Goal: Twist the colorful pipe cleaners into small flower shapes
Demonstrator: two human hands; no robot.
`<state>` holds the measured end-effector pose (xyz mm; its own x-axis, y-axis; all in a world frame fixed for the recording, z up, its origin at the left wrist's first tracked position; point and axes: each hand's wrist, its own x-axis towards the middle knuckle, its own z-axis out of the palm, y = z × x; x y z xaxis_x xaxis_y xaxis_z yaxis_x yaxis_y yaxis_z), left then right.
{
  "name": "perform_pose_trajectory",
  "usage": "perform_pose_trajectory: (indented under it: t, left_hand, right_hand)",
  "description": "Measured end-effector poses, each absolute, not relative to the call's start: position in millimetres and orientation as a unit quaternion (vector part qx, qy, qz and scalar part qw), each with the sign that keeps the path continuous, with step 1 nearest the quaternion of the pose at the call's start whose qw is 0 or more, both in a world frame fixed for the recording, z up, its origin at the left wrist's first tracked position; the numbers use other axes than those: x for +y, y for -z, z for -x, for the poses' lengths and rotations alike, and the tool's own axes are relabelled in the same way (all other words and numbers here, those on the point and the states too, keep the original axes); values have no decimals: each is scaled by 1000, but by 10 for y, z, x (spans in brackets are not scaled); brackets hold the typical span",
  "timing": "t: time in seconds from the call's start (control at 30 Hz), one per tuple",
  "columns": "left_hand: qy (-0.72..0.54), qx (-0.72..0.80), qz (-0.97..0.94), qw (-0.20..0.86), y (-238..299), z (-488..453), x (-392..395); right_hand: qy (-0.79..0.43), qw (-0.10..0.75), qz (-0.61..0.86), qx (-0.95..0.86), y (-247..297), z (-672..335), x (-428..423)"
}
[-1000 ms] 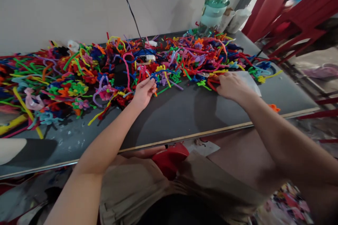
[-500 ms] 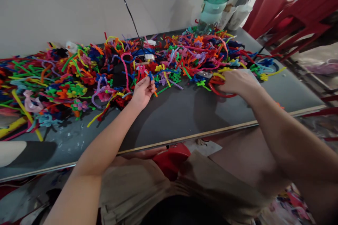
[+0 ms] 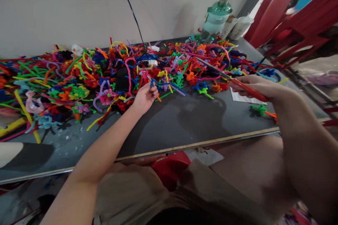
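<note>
Head view: the left hand (image 3: 145, 97) pinches a fuzzy blue wire (image 3: 152, 83) before a shaggy, tangled heap (image 3: 79, 91) on the table (image 3: 169, 123); the right hand (image 3: 264, 86) grips red-handled scissors (image 3: 239, 85), slim metal blades (image 3: 212, 67) forward

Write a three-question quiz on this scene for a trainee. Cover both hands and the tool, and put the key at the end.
1. Multiple choice. Which hand holds the scissors?
A. Left hand
B. Right hand
C. Neither

2. True or false. The left hand lies open and flat on the table.

3. Fill in the colour. The handles of the scissors are ____.

Key:
1. B.
2. False; it is curled, pinching a blue pipe cleaner.
3. Red.
</note>
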<state>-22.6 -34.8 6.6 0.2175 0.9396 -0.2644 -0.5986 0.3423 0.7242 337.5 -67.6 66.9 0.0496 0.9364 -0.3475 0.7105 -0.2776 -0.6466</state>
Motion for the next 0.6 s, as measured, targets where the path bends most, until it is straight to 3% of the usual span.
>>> perform_pose_trajectory:
  t: [0.1,0.2,0.27,0.4,0.6]
  left_hand:
    - [-528,353,-232,737,-56,219,-357]
    - [-548,364,-251,710,-16,203,-362]
    - [-556,374,-273,690,17,189,-361]
    - [-551,374,-315,676,63,168,-354]
    - [-554,374,-345,659,80,168,-361]
  right_hand:
    - [-556,230,629,-493,-637,-3185,-687]
    - [-606,247,559,-510,-599,-2903,-731]
    - [-542,237,588,-551,-586,-2705,-774]
    - [-275,122,612,-731,-573,-2362,-833]
    - [-187,16,602,-776,-497,-2105,-840]
